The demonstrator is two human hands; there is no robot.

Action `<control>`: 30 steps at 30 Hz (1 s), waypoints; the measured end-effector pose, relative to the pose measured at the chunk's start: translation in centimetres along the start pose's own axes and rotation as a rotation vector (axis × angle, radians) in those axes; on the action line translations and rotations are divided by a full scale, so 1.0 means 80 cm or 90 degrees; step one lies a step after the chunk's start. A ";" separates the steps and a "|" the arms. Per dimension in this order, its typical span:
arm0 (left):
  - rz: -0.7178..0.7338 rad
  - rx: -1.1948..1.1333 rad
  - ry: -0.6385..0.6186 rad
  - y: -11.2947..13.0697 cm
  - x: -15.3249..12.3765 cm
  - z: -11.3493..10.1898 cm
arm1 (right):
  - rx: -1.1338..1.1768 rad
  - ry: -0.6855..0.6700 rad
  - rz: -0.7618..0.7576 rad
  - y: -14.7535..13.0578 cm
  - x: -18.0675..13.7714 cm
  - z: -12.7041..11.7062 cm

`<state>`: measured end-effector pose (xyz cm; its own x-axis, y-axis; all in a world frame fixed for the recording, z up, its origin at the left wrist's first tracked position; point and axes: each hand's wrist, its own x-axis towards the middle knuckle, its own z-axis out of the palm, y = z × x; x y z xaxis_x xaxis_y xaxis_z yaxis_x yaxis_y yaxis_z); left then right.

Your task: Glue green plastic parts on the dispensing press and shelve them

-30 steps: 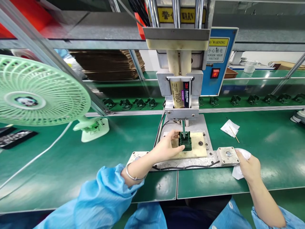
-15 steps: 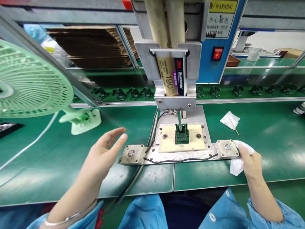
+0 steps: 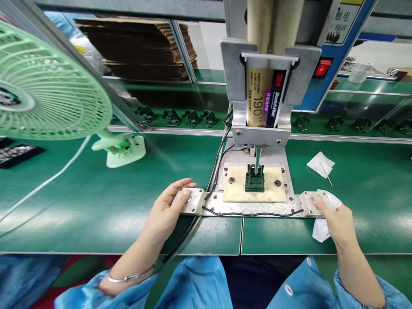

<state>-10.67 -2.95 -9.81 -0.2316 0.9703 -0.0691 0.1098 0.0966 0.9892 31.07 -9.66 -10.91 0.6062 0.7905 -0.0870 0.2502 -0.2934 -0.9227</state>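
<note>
My left hand (image 3: 163,213) grips the left metal button box (image 3: 195,201), its thumb on top over the button and its fingers curled round the far side. At the right end, my right hand (image 3: 340,224) has its thumb on the right button box (image 3: 308,204), with a crumpled white tissue (image 3: 321,232) held under the fingers. Between the hands, a small dark green plastic part (image 3: 255,183) sits on a cream fixture plate (image 3: 236,194). A thin dispensing nozzle (image 3: 258,155) reaches down into the part from a twin adhesive cartridge (image 3: 261,96).
A green fan (image 3: 54,86) stands on the left of the green bench (image 3: 80,189). Black cables (image 3: 189,229) run beside the left box. On the right lies a white paper (image 3: 318,165) with a thin stick. Several dark parts (image 3: 191,117) line the rear ledge.
My left hand has come from the air beside the left button box onto it. My right thumb has moved onto the right button. The camera view has shifted, moving the machine rightward in the picture.
</note>
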 end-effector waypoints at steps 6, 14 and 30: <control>0.020 0.028 0.073 -0.011 -0.002 0.006 | 0.003 0.074 -0.013 0.013 0.000 0.005; 0.022 0.028 0.076 -0.007 0.000 0.009 | 0.029 0.087 -0.004 0.028 0.003 0.004; 0.014 0.045 0.090 -0.003 -0.001 0.011 | 0.032 0.070 -0.020 0.026 0.003 0.005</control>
<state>-9.85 -2.90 -10.18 -0.3615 0.9321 -0.0240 0.1825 0.0960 0.9785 31.47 -9.84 -12.99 0.6784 0.7344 -0.0194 0.2339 -0.2409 -0.9419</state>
